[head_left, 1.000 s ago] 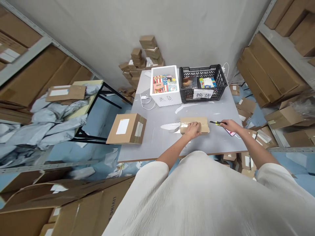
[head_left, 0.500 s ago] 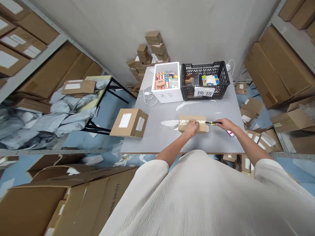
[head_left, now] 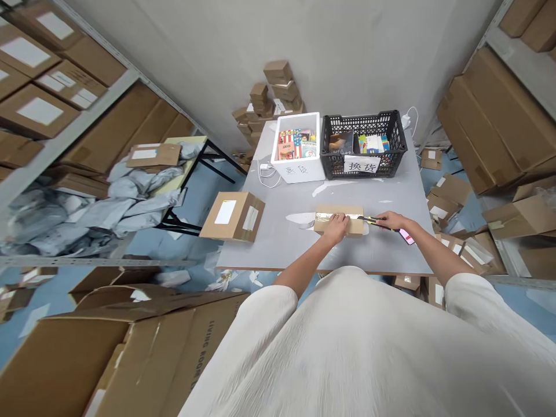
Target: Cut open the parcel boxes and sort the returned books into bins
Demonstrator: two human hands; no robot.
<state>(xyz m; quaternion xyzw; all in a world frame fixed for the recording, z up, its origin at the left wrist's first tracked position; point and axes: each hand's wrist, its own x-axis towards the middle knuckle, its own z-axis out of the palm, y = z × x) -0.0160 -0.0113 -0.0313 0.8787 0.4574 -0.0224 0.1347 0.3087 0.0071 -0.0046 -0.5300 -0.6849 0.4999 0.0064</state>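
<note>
A small cardboard box (head_left: pixel 355 228) with shiny tape along its top lies on the grey table. My left hand (head_left: pixel 337 227) grips it from above, fingers bent over the tape. In my right hand (head_left: pixel 391 220) is a black and yellow utility knife (head_left: pixel 372 220), pointing left. Its tip meets the taped top at the box's right end; whether the blade is in the tape is too small to tell. A phone (head_left: pixel 407 236) with a pink screen lies just below my right hand.
A white foam box (head_left: pixel 299 171) and a black plastic crate (head_left: pixel 398 147), both holding books, stand at the table's back. A larger carton (head_left: pixel 226 220) sits at the left edge. Grey parcels (head_left: pixel 106 211) pile up farther left. Open cartons (head_left: pixel 56 347) crowd the floor.
The knife has moved left and its tip now reaches over the box's right end. My right hand has shifted slightly with it. My left hand stays on the box.
</note>
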